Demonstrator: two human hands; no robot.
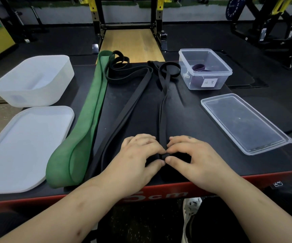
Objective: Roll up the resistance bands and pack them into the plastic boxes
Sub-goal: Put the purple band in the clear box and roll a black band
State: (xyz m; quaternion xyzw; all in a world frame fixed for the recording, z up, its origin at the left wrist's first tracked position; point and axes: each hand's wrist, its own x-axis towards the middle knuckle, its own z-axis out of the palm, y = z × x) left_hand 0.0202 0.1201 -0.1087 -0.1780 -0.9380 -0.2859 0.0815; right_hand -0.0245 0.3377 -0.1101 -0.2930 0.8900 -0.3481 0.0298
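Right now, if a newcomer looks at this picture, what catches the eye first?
The wide, bright green rubber band lies left of centre on the black table. At the near edge, the left hand and right hand pinch the rolled end of a narrow black rubber band. Far right, a clear plastic box holds a purple band.
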